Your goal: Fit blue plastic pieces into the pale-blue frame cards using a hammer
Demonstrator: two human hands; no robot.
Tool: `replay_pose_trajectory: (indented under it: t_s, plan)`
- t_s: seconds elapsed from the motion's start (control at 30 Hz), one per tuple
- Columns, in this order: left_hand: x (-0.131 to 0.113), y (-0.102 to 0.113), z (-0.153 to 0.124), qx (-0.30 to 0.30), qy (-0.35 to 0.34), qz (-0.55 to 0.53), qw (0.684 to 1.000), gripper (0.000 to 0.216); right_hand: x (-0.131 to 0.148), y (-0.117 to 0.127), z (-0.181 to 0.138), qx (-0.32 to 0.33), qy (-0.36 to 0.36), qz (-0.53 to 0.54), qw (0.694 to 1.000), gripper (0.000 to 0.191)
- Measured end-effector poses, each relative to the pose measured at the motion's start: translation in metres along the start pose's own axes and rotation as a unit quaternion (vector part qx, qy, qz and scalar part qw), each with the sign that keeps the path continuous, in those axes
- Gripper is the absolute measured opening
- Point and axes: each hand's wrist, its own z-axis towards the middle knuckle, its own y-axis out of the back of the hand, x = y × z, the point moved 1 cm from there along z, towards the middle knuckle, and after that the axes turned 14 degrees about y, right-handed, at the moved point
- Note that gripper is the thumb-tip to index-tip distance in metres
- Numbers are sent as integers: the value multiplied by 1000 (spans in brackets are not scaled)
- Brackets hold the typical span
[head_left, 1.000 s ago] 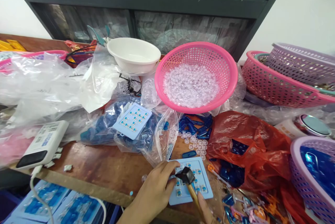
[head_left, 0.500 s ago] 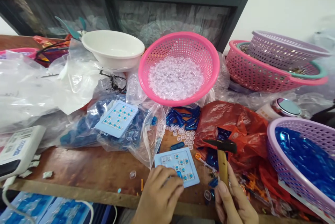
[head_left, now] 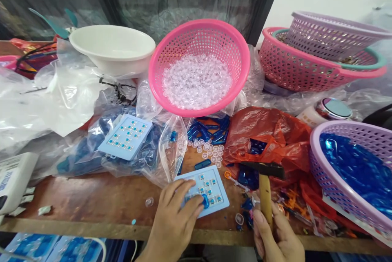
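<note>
My left hand (head_left: 174,223) rests on a light blue tray (head_left: 214,190) with small square pockets, at the table's front edge. Its fingertips press a small blue piece (head_left: 204,201) on the tray. My right hand (head_left: 277,239) grips the wooden handle of a small hammer (head_left: 265,186). The hammer's black head is raised to the right of the tray, above a red plastic bag (head_left: 269,139). A few clear round caps (head_left: 211,152) and blue pieces (head_left: 211,129) lie just behind the tray.
A pink basket (head_left: 199,33) of clear caps sits at centre back, beside a white bowl (head_left: 113,47). A second pocketed tray (head_left: 125,136) lies on clear bags of blue parts. A purple basket (head_left: 352,164) of blue parts is right; stacked baskets (head_left: 318,62) behind it.
The hammer has lifted off the tray and swung to the right, held upright. My left hand stays on the tray, fingers shifted onto a blue piece. The view tilted down.
</note>
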Motion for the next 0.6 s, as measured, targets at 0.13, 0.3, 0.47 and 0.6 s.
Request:
replay_pose_trajectory:
  t_s: [0.13,0.3,0.47,0.6]
  plan:
    - [-25,-18,2,7,-47,-16,999,32,4,-5,1,7,9,-29,1000,58]
    - [-60,-57,-1,25,-164,-14,986,36,-20,14,11,-6,44,-21,999,57]
    - [-71,-76,-2,45,-166,-6,985,30,-43,35,25,3,53,-28,998,55]
    - [-57,-47,1,79,-66,-127,986,33,-22,17,17,-4,46,-25,999,58]
